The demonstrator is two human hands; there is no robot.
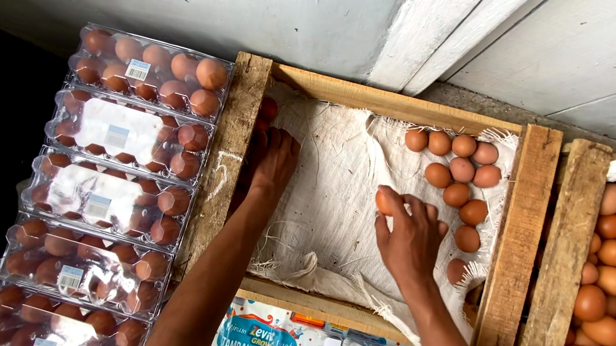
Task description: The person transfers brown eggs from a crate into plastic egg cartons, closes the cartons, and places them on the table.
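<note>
Two hands were in the crate [520, 236]. Right hand [406, 237] was closed around one egg [384, 202], held at its fingertips over the cloth [328, 202]. Left hand [273, 163] lay flat, fingers together, at the crate's left wall, touching eggs there. Egg looked light, smooth, fragile; best cupped round its middle, no squeeze. Loose eggs [460, 174] lay just right of the hand.

Rough unpainted wooden crate [520, 236], coarse frayed white cloth [330, 194], glossy clear plastic egg cartons [109, 197], matt brown eggs [460, 174]
</note>
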